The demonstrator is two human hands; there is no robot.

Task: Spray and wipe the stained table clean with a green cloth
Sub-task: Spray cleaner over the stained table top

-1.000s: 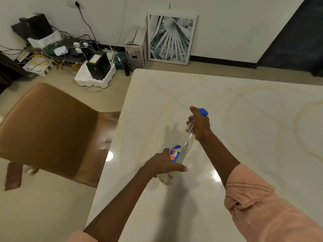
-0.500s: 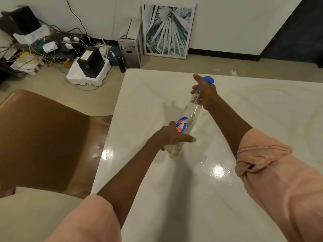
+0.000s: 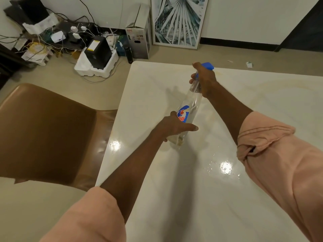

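While the right hand (image 3: pixel 203 79) wraps the blue trigger head at upper centre of the frame, the left hand (image 3: pixel 172 125) cups the lower body of the bottle (image 3: pixel 189 105) — each grip clamped on it, likely one to squeeze and one to steady the aim. It is held tilted above the surface (image 3: pixel 174 198), nozzle toward the far left corner, probably the next patch to wet. Droplets glint at centre right — faint brown stains (image 3: pixel 272 84) arc at upper right. No green cloth shows.

"APC" in red on grey cardboard box (image 3: pixel 139 34), bottle label unreadable
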